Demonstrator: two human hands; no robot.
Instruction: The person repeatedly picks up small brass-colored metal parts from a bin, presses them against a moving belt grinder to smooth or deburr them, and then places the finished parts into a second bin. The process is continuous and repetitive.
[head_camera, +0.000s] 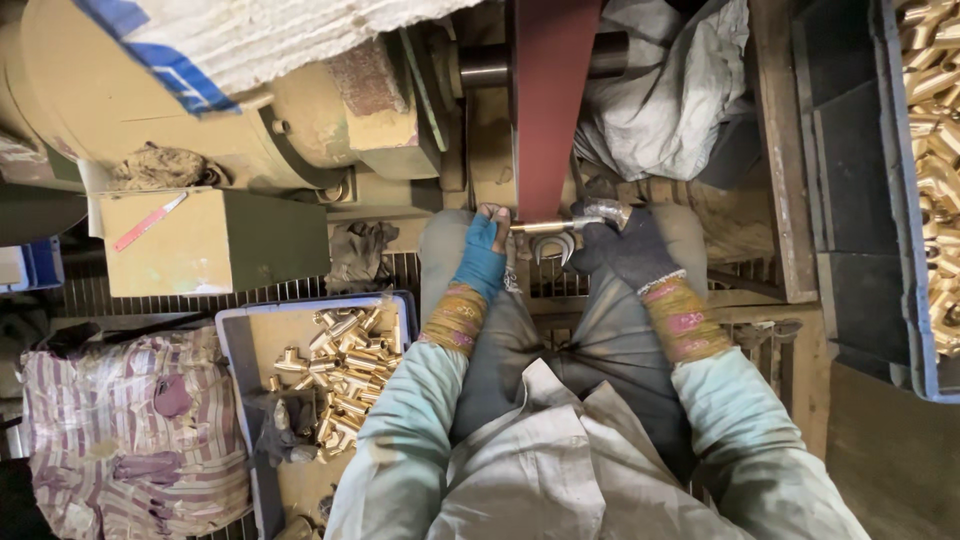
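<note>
Brass fittings (340, 375) are lying heaped in the blue tray (232, 350) by the person's left knee. Further out, the left hand (485, 250) and right hand (622, 245), both gloved, are gripping a brass tube (545, 227) with closed fingers, pressing it against the red sanding belt (550, 100). Beyond the right hand, the far bin (900, 200) is holding many more brass pieces (935, 150); finished or pending cannot be determined.

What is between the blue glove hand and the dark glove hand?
In the head view, a shiny brass fitting spans the gap between the left hand and the right hand, held against the red sanding belt.
</note>
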